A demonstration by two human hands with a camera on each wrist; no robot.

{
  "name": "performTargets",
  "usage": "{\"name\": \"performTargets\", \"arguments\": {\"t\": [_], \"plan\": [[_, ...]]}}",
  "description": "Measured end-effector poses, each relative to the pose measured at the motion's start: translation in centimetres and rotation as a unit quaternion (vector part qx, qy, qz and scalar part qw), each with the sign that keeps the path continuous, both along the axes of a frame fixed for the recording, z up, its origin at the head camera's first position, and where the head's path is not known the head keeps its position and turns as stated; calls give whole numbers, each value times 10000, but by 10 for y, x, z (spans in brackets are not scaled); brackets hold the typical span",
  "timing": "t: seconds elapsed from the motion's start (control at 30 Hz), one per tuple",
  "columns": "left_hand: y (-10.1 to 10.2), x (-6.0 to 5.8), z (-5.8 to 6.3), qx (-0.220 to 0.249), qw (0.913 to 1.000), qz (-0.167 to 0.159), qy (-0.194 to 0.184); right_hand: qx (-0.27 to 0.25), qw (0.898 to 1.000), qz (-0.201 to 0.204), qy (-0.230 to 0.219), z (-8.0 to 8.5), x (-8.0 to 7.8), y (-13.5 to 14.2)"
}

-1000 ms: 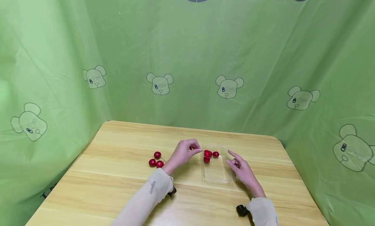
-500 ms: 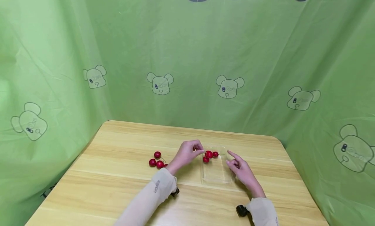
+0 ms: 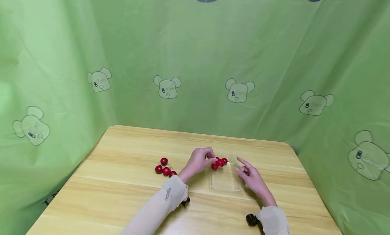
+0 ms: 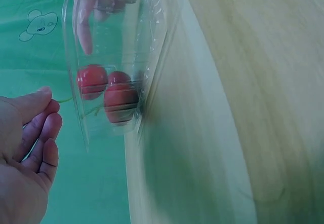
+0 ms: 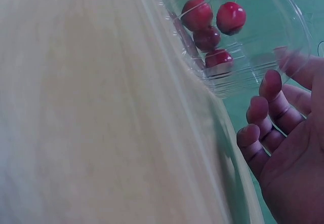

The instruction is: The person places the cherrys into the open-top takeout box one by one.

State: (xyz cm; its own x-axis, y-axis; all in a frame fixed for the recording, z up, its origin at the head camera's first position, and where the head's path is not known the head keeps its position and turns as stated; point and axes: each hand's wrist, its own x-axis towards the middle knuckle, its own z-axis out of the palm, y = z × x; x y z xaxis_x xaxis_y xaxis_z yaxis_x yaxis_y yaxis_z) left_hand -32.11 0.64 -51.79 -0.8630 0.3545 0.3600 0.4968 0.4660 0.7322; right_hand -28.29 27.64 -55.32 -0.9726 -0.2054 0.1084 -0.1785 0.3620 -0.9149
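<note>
My left hand [image 3: 199, 159] pinches the thin green stem of a red cherry [image 4: 92, 82] between thumb and index finger. This cherry hangs over the left part of a clear plastic container [image 3: 226, 187], just above several other cherries [image 5: 206, 39] gathered inside. The stem crosses the container's rim in the left wrist view. At the container's right side is my right hand [image 3: 252, 177], its index finger extended along the wall and its other fingers loosely bent. In the right wrist view, a fingertip overlaps the clear wall.
Several loose cherries [image 3: 166, 171] lie on the wooden table [image 3: 122, 194], left of the container and beside my left forearm. A green curtain [image 3: 195, 110] with bear-head prints surrounds the table at the back and sides.
My left hand has moved slightly right and toward me, carrying the stemmed cherry further over the container. Another loose cherry shows from behind the left wrist. The right hand stays put.
</note>
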Motion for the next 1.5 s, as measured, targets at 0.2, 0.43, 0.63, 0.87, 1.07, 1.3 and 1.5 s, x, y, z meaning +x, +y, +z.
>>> {"name": "performTargets", "arguments": {"t": [0.2, 0.43, 0.63, 0.87, 1.07, 1.3, 1.5], "plan": [[3, -1, -2, -110, 9999, 50, -8, -12, 9999, -59, -81, 0, 1, -1], [6, -3, -2, -260, 9996, 90, 48, 44, 9999, -79, -62, 2, 1, -2], [7, -5, -3, -243, 9997, 68, 62, 60, 10000, -69, -28, 1, 0, -1], [11, -7, -6, -275, 9996, 25, 53, 38, 10000, -39, 39, 0, 0, 0], [13, -8, -7, -310, 9994, 70, 120, 60, 10000, -19, 51, 0, 0, -1], [13, -8, -8, -248, 9997, 80, 2, 71, 10000, -21, 43, 1, 0, 0], [13, -8, -9, -284, 9996, 70, 29, 70, 9999, 11, 88, -1, -1, 1]]}}
